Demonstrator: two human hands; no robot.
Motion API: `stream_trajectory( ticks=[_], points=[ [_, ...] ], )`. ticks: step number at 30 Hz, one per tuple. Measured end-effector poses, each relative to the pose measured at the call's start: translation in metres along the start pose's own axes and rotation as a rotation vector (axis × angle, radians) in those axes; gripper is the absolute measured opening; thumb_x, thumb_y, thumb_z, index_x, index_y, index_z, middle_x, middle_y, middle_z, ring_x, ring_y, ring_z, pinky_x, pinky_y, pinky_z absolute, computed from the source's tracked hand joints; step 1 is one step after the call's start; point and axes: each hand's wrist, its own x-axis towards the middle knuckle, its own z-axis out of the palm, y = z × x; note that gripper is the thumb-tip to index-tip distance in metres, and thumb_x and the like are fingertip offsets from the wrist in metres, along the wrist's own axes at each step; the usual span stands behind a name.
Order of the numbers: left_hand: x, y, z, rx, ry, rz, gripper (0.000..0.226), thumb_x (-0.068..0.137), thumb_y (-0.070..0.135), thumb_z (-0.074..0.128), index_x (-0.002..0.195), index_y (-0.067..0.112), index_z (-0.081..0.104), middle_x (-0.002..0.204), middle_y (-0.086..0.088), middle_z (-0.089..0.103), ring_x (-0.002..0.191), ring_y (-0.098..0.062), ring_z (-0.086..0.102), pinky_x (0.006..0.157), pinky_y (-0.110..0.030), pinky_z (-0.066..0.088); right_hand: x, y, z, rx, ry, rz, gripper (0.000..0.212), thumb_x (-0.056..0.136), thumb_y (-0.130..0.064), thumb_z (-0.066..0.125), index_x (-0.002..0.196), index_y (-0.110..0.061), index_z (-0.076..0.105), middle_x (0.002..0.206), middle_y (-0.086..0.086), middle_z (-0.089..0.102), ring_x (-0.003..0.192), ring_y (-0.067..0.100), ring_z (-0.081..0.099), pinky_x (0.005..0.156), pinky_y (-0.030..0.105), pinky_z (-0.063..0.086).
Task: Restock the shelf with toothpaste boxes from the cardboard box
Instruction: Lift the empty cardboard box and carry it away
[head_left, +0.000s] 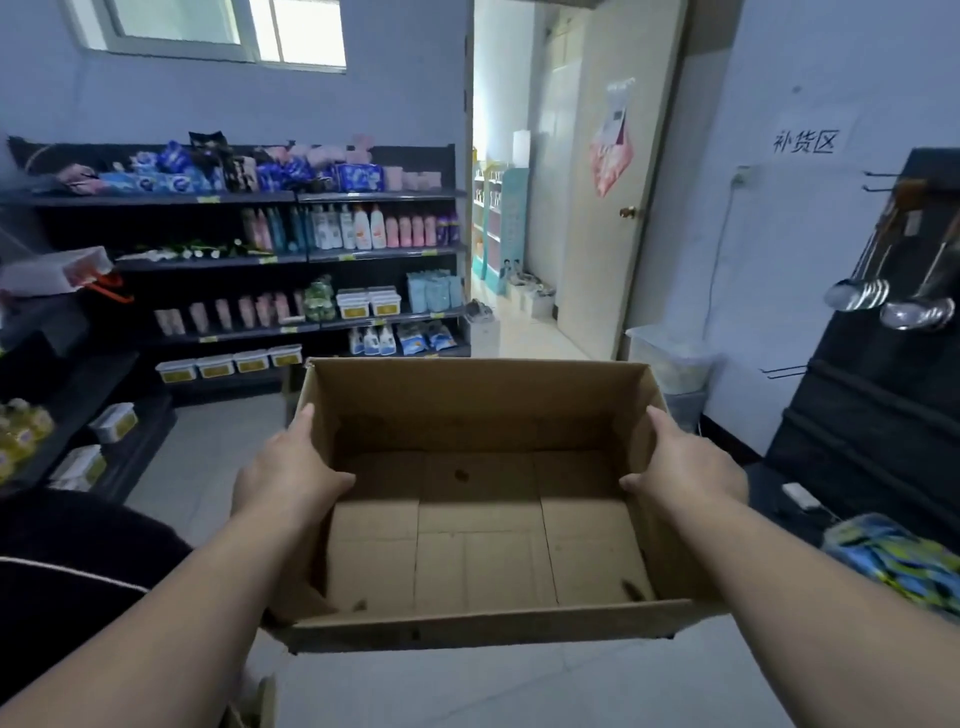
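Though creased, open cardboard box (483, 405).

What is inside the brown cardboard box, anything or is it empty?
Empty: the brown cardboard box shows only its bare bottom flaps, nothing inside. The left hand and right hand grip its side walls.

One wide-angle view from the person's head looks forward and down, close over the open cardboard box (478, 519) at lower centre; the stocked shelf (156, 199) lies farther off at left, a doorway (501, 104) straight ahead.
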Motion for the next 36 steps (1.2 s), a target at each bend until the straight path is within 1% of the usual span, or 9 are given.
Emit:
stream_trajectory(
  ticks=[3,7,10,15,19,21,28,31,36],
  points=[
    [0.048,0.028,0.019,-0.002,-0.021,0.063,0.098,0.075,0.035,0.078,0.152,0.030,0.018,0.143,-0.008,0.046,0.124,-0.030,0.049,0.090,-0.042,0.049,0.033,0.000,-0.001,0.007,0.021,0.081,0.090,0.084,-0.046,0.070,0.153,-0.037,0.013,0.121,0.006,0.061,0.103,0.027,0.061,0.071,0.036,0.051],
    [0.095,0.073,0.055,-0.009,-0.103,0.108,0.099,0.075,0.035,0.079,0.152,0.030,0.017,0.144,-0.008,0.046,0.125,-0.031,0.049,0.090,-0.041,0.049,0.083,0.016,0.005,-0.003,0.015,0.168,0.090,0.084,-0.048,0.069,0.153,-0.038,0.011,0.114,0.005,0.062,0.094,0.025,0.061,0.066,0.034,0.052],
    [0.125,0.114,0.087,-0.003,-0.140,0.155,0.097,0.076,0.036,0.078,0.152,0.028,0.018,0.146,-0.006,0.045,0.127,-0.029,0.048,0.091,-0.040,0.047,0.128,0.035,0.010,-0.004,0.021,0.204,0.090,0.083,-0.049,0.070,0.152,-0.039,0.013,0.118,0.006,0.061,0.099,0.026,0.060,0.071,0.037,0.052],
    [0.178,0.191,0.140,-0.004,-0.150,0.195,0.097,0.077,0.035,0.078,0.152,0.028,0.017,0.143,-0.008,0.047,0.123,-0.029,0.050,0.082,-0.037,0.048,0.220,0.064,0.016,-0.015,0.040,0.243,0.089,0.084,-0.049,0.069,0.152,-0.039,0.012,0.117,0.008,0.060,0.100,0.028,0.061,0.067,0.035,0.050],
    [0.220,0.257,0.171,-0.010,-0.142,0.205,0.096,0.078,0.035,0.076,0.152,0.028,0.016,0.143,-0.009,0.047,0.125,-0.029,0.049,0.086,-0.038,0.047,0.296,0.085,0.009,-0.018,0.046,0.238,0.089,0.083,-0.051,0.068,0.152,-0.039,0.013,0.118,0.005,0.061,0.101,0.027,0.062,0.074,0.037,0.055],
    [0.243,0.287,0.185,-0.020,-0.137,0.210,0.095,0.079,0.034,0.076,0.153,0.028,0.016,0.144,-0.008,0.046,0.126,-0.029,0.048,0.088,-0.038,0.046,0.334,0.091,0.005,-0.031,0.059,0.233,0.089,0.084,-0.053,0.068,0.152,-0.038,0.013,0.119,0.005,0.062,0.101,0.027,0.062,0.074,0.036,0.054],
    [0.332,0.352,0.247,-0.046,-0.167,0.229,0.096,0.077,0.030,0.077,0.152,0.027,0.018,0.143,-0.007,0.046,0.123,-0.029,0.050,0.092,-0.040,0.048,0.449,0.095,0.016,-0.061,0.089,0.282,0.093,0.081,-0.054,0.069,0.152,-0.041,0.010,0.113,0.002,0.066,0.087,0.023,0.064,0.067,0.036,0.057],
    [0.379,0.378,0.274,-0.058,-0.196,0.271,0.095,0.078,0.031,0.077,0.152,0.027,0.018,0.146,-0.006,0.042,0.127,-0.028,0.047,0.095,-0.039,0.045,0.497,0.086,0.022,-0.080,0.095,0.316,0.092,0.083,-0.053,0.068,0.153,-0.039,0.011,0.114,0.002,0.065,0.092,0.024,0.063,0.065,0.032,0.054],
    [0.461,0.428,0.308,-0.053,-0.229,0.364,0.095,0.078,0.029,0.076,0.152,0.027,0.018,0.148,-0.007,0.037,0.128,-0.029,0.045,0.098,-0.043,0.044,0.570,0.071,0.032,-0.059,0.118,0.399,0.092,0.081,-0.050,0.071,0.152,-0.040,0.013,0.118,0.004,0.062,0.096,0.025,0.063,0.072,0.038,0.057]
  ],
)
